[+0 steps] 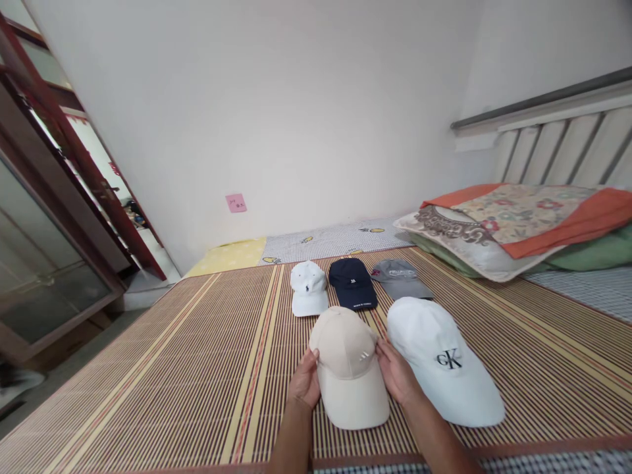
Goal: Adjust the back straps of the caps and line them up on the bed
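Note:
Between my two hands is a beige baseball cap (348, 345), its brim pointing toward me. My left hand (305, 380) grips the cap's left side, thumb on the outside. On the opposite side my right hand (395, 370) holds the edge, with some fingers hidden behind it. A white cap with black "CK" lettering (434, 342) lies just right of my right hand. Behind the beige cap, a small white cap (309, 286), a navy cap (352, 283) and a grey cap (399, 280) sit in a row, brims toward me.
A striped bamboo mat (197, 368) covers the bed. Stacked pillows with an orange-edged floral cover (533, 210) lie at the back right by a headboard (557, 148). A pink note (236, 203) is on the white wall. At the left stands a doorway with a red-brown door (99, 178).

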A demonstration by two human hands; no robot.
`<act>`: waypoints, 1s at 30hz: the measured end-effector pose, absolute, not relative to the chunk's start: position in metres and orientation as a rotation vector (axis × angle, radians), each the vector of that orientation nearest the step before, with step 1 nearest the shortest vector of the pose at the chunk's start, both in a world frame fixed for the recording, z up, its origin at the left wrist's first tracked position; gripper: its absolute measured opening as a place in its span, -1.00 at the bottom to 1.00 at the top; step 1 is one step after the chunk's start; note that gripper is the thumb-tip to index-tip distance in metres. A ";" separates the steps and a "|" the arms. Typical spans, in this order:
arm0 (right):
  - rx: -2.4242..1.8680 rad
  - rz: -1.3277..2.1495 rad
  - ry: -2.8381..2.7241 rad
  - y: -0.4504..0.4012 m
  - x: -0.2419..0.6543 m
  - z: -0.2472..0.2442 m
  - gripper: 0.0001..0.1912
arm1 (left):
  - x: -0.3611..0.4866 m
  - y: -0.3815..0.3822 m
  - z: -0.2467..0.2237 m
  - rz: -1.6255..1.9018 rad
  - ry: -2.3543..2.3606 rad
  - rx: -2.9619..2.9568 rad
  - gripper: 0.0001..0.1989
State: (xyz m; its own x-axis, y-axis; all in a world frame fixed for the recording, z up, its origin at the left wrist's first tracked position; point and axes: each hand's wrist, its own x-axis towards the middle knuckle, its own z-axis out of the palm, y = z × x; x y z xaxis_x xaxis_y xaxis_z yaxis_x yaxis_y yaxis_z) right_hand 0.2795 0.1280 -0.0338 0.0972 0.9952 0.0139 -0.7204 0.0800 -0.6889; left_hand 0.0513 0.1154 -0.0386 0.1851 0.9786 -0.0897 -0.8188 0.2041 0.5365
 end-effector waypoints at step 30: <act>-0.609 1.392 -0.531 0.131 0.280 -0.039 -0.73 | 0.053 0.116 -0.036 1.317 0.441 0.476 -0.45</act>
State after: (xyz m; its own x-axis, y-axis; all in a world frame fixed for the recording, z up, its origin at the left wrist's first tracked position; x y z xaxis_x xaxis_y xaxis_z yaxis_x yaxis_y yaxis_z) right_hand 0.2796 0.1306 -0.0392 0.1097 0.9939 -0.0106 -0.7345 0.0739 -0.6746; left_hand 0.0530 0.1161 -0.0364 0.1965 0.9798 -0.0380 -0.8048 0.1833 0.5645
